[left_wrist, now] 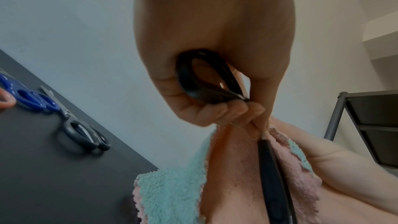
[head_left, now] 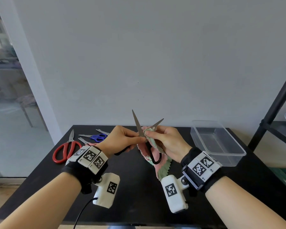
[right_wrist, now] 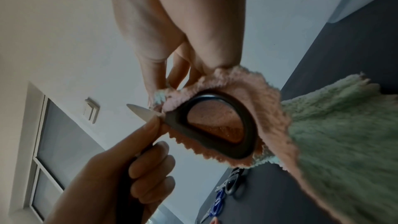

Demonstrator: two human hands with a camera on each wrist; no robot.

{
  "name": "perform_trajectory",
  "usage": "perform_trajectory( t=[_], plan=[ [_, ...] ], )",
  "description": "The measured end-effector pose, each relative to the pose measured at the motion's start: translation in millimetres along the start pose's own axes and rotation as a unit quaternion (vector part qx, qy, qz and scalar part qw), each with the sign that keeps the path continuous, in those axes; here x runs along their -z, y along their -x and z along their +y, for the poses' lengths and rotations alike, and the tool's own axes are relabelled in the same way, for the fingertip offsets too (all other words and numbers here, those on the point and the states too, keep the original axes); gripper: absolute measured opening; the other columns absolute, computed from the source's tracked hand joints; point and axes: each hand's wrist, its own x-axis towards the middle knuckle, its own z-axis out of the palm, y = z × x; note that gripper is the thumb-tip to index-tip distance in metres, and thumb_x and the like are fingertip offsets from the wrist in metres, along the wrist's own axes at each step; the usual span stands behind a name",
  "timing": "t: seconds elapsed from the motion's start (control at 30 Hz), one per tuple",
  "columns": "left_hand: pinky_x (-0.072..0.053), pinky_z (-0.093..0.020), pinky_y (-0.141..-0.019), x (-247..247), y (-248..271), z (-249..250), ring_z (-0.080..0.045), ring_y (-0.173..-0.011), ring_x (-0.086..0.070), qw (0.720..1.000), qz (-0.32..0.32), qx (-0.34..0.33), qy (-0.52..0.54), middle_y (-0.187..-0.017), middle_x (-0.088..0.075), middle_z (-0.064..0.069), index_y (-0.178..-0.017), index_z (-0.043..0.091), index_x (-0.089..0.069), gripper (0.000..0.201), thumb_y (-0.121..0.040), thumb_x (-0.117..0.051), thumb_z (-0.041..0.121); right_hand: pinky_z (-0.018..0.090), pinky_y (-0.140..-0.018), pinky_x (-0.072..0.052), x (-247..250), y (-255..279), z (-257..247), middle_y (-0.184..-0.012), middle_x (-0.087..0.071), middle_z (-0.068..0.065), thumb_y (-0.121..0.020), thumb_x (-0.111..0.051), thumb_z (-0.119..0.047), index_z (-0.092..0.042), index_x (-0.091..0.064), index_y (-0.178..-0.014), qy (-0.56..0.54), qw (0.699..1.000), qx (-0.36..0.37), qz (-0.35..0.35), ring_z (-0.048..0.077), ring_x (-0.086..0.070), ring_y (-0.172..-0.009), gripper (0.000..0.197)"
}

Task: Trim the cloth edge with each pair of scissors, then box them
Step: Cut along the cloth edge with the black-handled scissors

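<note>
Black-handled scissors [head_left: 138,127] are held above the black table [head_left: 139,192], blades spread wide and pointing up. My left hand [head_left: 134,138] grips one black handle loop [left_wrist: 206,81] with curled fingers. The other loop [right_wrist: 178,122] hangs free against the cloth. My right hand [head_left: 151,133] pinches the top of a fluffy pink and green cloth [head_left: 163,164] right between the blades, near the pivot. The rest of the cloth [left_wrist: 172,193] drapes down under that hand toward the table. A clear plastic box [head_left: 216,142] stands empty at the right.
Red-handled scissors [head_left: 66,151], blue-handled scissors [head_left: 97,137] and a grey-handled pair [left_wrist: 86,135] lie at the table's back left. A dark metal shelf rack [head_left: 274,104] stands beyond the box on the right. A white wall runs behind the table.
</note>
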Motion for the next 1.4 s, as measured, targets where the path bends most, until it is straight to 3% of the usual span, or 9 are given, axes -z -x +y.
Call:
perform_trajectory(
  t=[0.07, 0.23, 0.4, 0.53, 0.67, 0.8, 1.03, 1.2, 1.4],
  plan=[
    [-0.031, -0.017, -0.039, -1, 0, 1, -0.009, -0.038, -0.039, 1.000, 0.007, 0.002, -0.011, -0.047, -0.050, -0.001, -0.060, 0.018, -0.074, 0.026, -0.084, -0.071, 0.027, 0.032, -0.084, -0.057, -1, 1, -2, -0.101, -0.073, 0.018, -0.085, -0.068, -0.003, -0.008, -0.074, -0.097, 0.016, 1.000, 0.010, 0.016, 0.024, -0.070, -0.091, 0.015],
    [-0.036, -0.011, -0.046, -3, -5, 6, -0.003, -0.041, -0.042, 0.999, 0.005, -0.027, -0.041, -0.046, -0.055, 0.010, -0.042, 0.032, -0.065, 0.045, -0.086, -0.070, 0.023, 0.029, -0.084, -0.057, 0, 1, -6, -0.100, -0.074, 0.014, -0.081, -0.072, -0.002, -0.007, -0.074, -0.098, 0.060, 0.996, 0.042, 0.048, 0.020, -0.071, -0.090, 0.018],
    [-0.040, -0.009, -0.052, -7, -8, 8, 0.001, -0.046, -0.049, 0.997, 0.007, -0.051, -0.052, -0.050, -0.061, 0.016, -0.055, 0.041, -0.067, 0.038, -0.087, -0.068, 0.020, 0.033, -0.087, -0.057, 2, 0, -3, -0.100, -0.074, 0.014, -0.082, -0.071, -0.003, -0.006, -0.073, -0.100, 0.073, 0.995, 0.049, 0.054, 0.025, -0.071, -0.095, 0.018],
    [-0.032, -0.009, -0.045, -11, -12, 5, -0.003, -0.039, -0.037, 0.996, 0.037, -0.061, -0.048, -0.042, -0.047, 0.012, -0.041, 0.039, -0.062, 0.051, -0.088, -0.068, 0.019, 0.035, -0.086, -0.057, 2, -4, -2, -0.096, -0.075, 0.012, -0.080, -0.072, 0.001, -0.008, -0.071, -0.096, 0.064, 0.992, 0.074, 0.080, 0.025, -0.072, -0.093, 0.018],
    [-0.030, -0.013, -0.043, -6, -19, 2, -0.004, -0.038, -0.032, 0.997, 0.048, -0.053, -0.036, -0.043, -0.043, 0.007, -0.040, 0.032, -0.060, 0.048, -0.086, -0.069, 0.020, 0.044, -0.086, -0.057, 1, -14, -2, -0.093, -0.075, 0.014, -0.075, -0.078, -0.001, -0.007, -0.057, -0.103, 0.069, 0.989, 0.068, 0.112, 0.031, -0.072, -0.091, 0.035],
    [-0.032, -0.015, -0.041, 0, -25, 4, -0.007, -0.035, -0.035, 0.998, 0.033, -0.034, -0.029, -0.039, -0.044, 0.005, -0.038, 0.026, -0.057, 0.051, -0.086, -0.069, 0.021, 0.038, -0.080, -0.057, 2, -25, -6, -0.089, -0.072, 0.007, -0.073, -0.082, -0.008, -0.010, -0.045, -0.113, 0.052, 0.990, 0.021, 0.130, 0.022, -0.070, -0.081, 0.054],
    [-0.034, -0.018, -0.040, 13, -35, 11, -0.011, -0.033, -0.037, 0.999, 0.007, 0.016, -0.040, -0.039, -0.047, 0.001, -0.043, 0.023, -0.064, 0.041, -0.082, -0.073, 0.024, 0.041, -0.092, -0.050, 11, -39, -18, -0.105, -0.067, 0.014, -0.074, -0.079, -0.005, -0.011, -0.033, -0.121, -0.010, 0.988, -0.034, 0.147, 0.027, -0.065, -0.100, 0.066],
    [-0.032, -0.017, -0.037, 22, -34, 8, -0.011, -0.035, -0.039, 0.997, -0.019, 0.056, -0.045, -0.043, -0.049, 0.000, -0.074, 0.004, -0.076, 0.020, -0.082, -0.074, 0.023, 0.045, -0.098, -0.048, 16, -41, -13, -0.114, -0.063, 0.018, -0.072, -0.082, -0.009, -0.011, -0.036, -0.119, -0.007, 0.986, -0.055, 0.156, 0.029, -0.063, -0.106, 0.066],
    [-0.034, -0.020, -0.042, 21, -39, 5, -0.014, -0.038, -0.039, 0.996, -0.041, 0.061, -0.045, -0.046, -0.049, -0.002, -0.070, 0.009, -0.077, 0.019, -0.081, -0.075, 0.025, 0.049, -0.092, -0.054, 2, -34, 1, -0.104, -0.071, 0.020, -0.047, -0.094, -0.021, 0.000, -0.043, -0.126, -0.005, 0.990, -0.096, 0.106, 0.032, -0.071, -0.094, 0.096]
  ],
)
